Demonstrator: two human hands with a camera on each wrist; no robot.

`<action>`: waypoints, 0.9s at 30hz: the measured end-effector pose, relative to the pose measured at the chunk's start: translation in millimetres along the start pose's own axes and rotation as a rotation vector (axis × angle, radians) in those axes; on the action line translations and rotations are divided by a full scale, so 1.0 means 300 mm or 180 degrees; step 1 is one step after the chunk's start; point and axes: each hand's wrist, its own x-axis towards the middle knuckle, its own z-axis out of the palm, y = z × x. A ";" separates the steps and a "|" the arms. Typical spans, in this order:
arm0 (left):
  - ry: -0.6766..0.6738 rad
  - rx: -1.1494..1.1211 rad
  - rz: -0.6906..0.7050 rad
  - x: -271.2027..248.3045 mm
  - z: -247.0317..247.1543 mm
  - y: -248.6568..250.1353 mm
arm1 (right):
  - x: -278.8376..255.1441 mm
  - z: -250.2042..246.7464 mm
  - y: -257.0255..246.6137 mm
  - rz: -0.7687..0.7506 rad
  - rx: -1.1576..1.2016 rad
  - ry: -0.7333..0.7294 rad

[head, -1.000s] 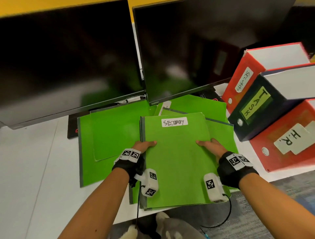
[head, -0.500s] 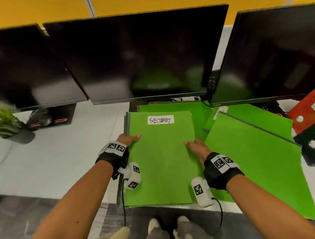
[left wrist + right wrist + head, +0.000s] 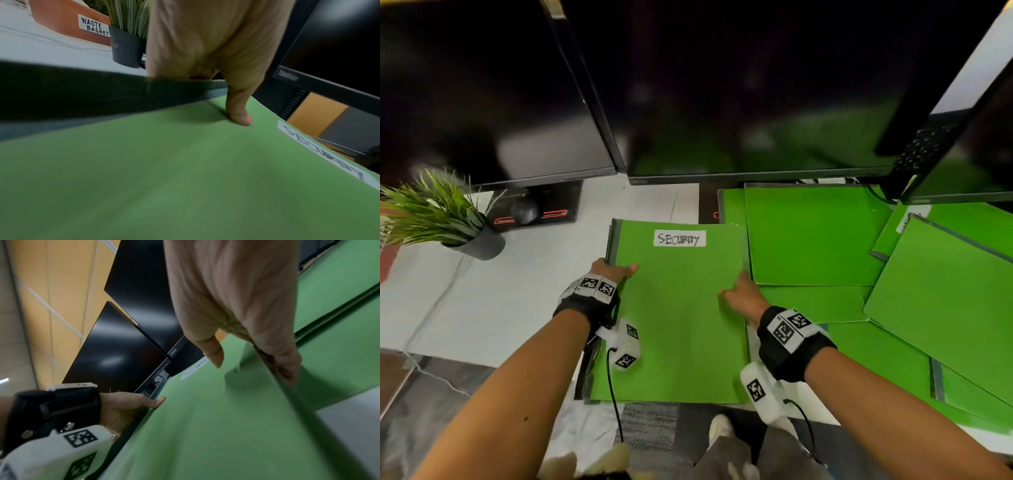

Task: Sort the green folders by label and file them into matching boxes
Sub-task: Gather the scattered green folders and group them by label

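Observation:
A green folder (image 3: 678,318) with a white SECURITY label (image 3: 679,238) is held flat over the white desk's front edge, on top of a thin stack of folders. My left hand (image 3: 616,270) grips its left, dark-spined edge, thumb (image 3: 239,113) on top and fingers underneath. My right hand (image 3: 739,291) pinches its right edge, thumb (image 3: 213,353) on the cover and fingers (image 3: 287,368) under it. Several more green folders (image 3: 815,240) lie spread on the desk to the right. No filing boxes show in the head view.
Black monitors (image 3: 739,85) stand close behind the folders. A potted plant (image 3: 438,212) sits at the left, with an orange box labelled WASTE BASKET (image 3: 93,26) behind it. Bare white desk (image 3: 500,291) lies left of the held folder.
Both hands have carried the SECURITY folder stack leftward, away from the spread folders. The view has swung left, so the red and dark filing boxes have left the frame and the plant has come in.

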 end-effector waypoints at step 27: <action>-0.0464 0.1852 0.1672 -0.167 0.375 0.245 | 0.016 -0.285 0.065 -0.1446 -0.3407 0.0973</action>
